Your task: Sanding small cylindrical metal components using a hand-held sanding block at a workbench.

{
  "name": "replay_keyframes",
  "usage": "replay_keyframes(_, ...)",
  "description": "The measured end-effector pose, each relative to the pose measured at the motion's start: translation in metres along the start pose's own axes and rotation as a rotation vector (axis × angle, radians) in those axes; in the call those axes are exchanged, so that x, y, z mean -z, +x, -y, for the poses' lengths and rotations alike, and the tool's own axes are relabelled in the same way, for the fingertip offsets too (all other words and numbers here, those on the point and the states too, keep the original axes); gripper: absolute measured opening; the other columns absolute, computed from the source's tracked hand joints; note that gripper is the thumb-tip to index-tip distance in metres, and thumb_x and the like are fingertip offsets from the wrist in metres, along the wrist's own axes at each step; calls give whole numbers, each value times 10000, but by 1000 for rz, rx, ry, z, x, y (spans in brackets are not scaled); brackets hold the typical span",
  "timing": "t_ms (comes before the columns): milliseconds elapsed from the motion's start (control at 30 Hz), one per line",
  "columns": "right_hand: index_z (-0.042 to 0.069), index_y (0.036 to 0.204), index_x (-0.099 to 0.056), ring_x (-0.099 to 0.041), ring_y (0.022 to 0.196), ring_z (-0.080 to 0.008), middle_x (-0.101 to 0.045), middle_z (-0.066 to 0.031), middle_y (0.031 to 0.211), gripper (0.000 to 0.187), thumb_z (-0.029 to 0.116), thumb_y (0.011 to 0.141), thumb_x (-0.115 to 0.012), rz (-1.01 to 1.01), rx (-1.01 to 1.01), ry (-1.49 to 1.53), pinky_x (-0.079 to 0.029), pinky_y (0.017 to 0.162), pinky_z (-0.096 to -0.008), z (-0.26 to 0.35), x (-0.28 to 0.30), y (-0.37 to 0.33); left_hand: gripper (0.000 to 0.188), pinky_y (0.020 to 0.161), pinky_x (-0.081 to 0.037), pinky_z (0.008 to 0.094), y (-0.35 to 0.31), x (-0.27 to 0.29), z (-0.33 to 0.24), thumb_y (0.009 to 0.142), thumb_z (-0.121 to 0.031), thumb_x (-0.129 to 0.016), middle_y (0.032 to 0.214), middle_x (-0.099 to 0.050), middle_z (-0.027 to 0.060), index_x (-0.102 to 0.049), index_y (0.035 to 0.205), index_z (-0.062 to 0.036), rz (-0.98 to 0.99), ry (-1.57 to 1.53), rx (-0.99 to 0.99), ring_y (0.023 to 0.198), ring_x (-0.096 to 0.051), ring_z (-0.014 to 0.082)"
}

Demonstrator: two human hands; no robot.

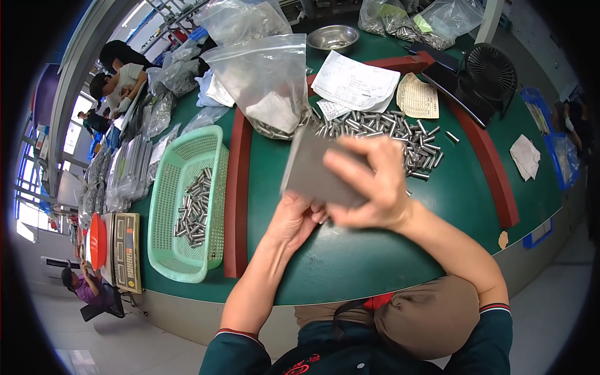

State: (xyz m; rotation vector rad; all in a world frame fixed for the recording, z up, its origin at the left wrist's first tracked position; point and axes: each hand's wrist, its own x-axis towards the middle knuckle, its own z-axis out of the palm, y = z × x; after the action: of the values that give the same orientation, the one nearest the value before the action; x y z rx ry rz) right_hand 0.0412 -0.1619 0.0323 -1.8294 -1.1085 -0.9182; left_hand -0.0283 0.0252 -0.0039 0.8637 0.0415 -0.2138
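Observation:
My left hand (296, 219) is closed on the lower edge of a dark grey, flat, roughly square pad (322, 167), its thumb along the edge. The pad is tilted above the table and blurred by motion; its exact kind cannot be made out. Over its right part, my right hand (378, 184) has its fingers apart and stretched across the pad's face, also blurred. Whether those fingertips touch the pad is unclear. Behind and to the right, a loose pile of short, shiny metal pins (417, 139) lies on the green table (350, 256), partly hidden by the pad and right hand.
A green plastic basket (160, 231) with more pins stands left, beside a red rail (236, 206). Another red rail (484, 153) runs right. A clear bag (269, 81), papers (353, 81), a steel bowl (333, 39) and a black fan (489, 74) stand behind. A scale (127, 250) sits far left.

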Motion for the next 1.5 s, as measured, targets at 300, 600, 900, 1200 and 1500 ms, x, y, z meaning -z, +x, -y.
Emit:
replay_keyframes(300,43,1168,-658,-550,943,-293,-588,-154,1137,688,225,514,-771,-10,-168,-168,-411,845,-395,-19,12,-3,305,581,-367,255,1,-8,-10,951,-318,-630,699,-499,5,-595,863,-28,10,168,-38,582,-436,97)
replay_keyframes(600,69,1117,-682,-558,874,-281,-611,-157,1077,635,272,523,-775,21,-48,19,-412,778,-387,6,-1,5,149,667,-484,279,-1,12,-1,957,-184,-614,818,-624,59,-649,977,-40,27,84,-136,726,-589,141)
replay_keyframes(900,94,1121,-674,-538,907,-283,-581,-130,1049,634,279,525,-787,-15,-110,-9,-370,784,-405,3,-6,7,440,899,-535,366,14,58,5,932,-341,-651,1167,-604,93,-541,1247,-55,575,-72,-154,1048,-611,222)
replay_keyframes(1200,81,1112,-675,-537,937,-273,-576,-111,1038,611,290,548,-784,-41,-226,-165,-375,801,-409,-26,0,-3,282,588,-372,261,3,-10,-5,979,-265,-593,710,-506,23,-574,829,-27,62,215,-211,584,-426,99)
replay_keyframes(1500,75,1117,-681,-540,955,-252,-573,-101,1049,616,253,538,-795,-91,-315,-105,-377,819,-369,-25,10,-3,259,630,-378,258,5,0,-10,991,-310,-570,725,-509,-6,-592,909,-66,18,91,-90,628,-451,100)
